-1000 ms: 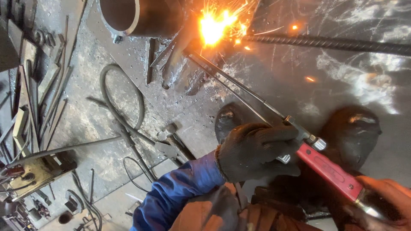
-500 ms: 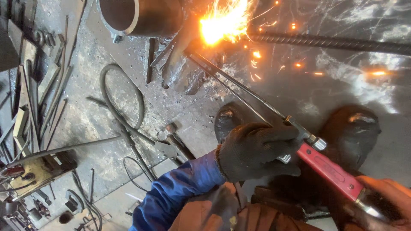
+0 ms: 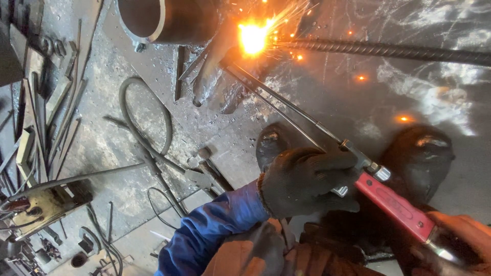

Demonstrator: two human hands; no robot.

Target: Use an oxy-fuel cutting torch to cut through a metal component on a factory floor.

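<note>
— Sparks fan wider than half a second ago and throw further right along the rebar (image 3: 388, 50); the hands have hardly shifted. Where does it all sit?

— Biggest first: the steel floor plate (image 3: 348, 102) carries everything. The pipe (image 3: 163, 20) lies at the top edge, the rebar runs in from the right, and the arc (image 3: 253, 38) burns where the rebar's end comes up beside the pipe. Two boots (image 3: 419, 158) stand just below.

— And the hands?

— The left hand (image 3: 307, 181), in a dark glove, has its fingers curled narrow around the front of the holder (image 3: 394, 204), steadying it. The right hand (image 3: 460, 240), in an orange glove at the corner, grips the red handle; its fingers are mostly cut off, so I cannot tell how tightly. The rod (image 3: 286, 102) slants up from the holder to the arc.

— What could go wrong?

— My guess: sparks land near the boots and the blue sleeve (image 3: 209, 230), so a burn is likely if one lodges in a fold. The cable (image 3: 148, 133) loops across the floor well left of the arc, so hot spatter could scorch it. If the rod dips too close, it may stick to the rebar.
</note>
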